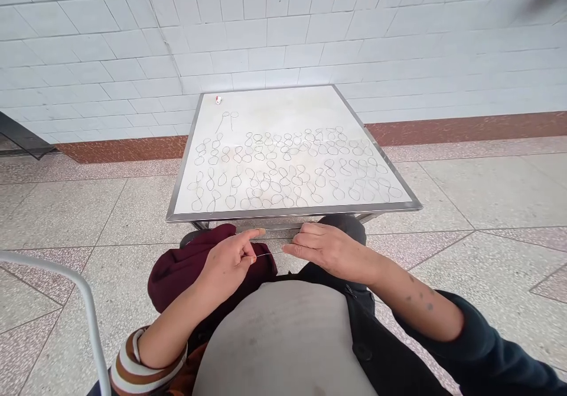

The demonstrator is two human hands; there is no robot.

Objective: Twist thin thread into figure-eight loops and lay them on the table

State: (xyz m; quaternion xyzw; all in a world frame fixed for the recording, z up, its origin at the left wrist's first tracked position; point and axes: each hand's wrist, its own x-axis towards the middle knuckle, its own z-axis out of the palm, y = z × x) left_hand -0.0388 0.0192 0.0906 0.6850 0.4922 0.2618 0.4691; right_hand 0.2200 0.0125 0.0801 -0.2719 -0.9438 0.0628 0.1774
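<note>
A thin wire point(264, 255) stretches between my two hands, just in front of the table's near edge and above my lap. My left hand point(230, 261) pinches it between thumb and curled fingers, the index finger pointing out to the right. On the other side my right hand point(325, 246) has its fingers curled together, palm down, at the wire's far end; its thumb is hidden beneath. Beyond both hands, many thin wire loops point(266, 182), mostly twisted into figure-eights, lie in rough rows on the white tabletop point(287, 109). Two loops with long straight tails point(231, 119) lie farther back.
A small red-and-white object point(218, 100) sits at the table's back left corner. The metal table rim point(292, 212) runs close in front of my hands. A white tiled wall point(283, 47) stands behind. A curved grey tube point(88, 307) rises at lower left.
</note>
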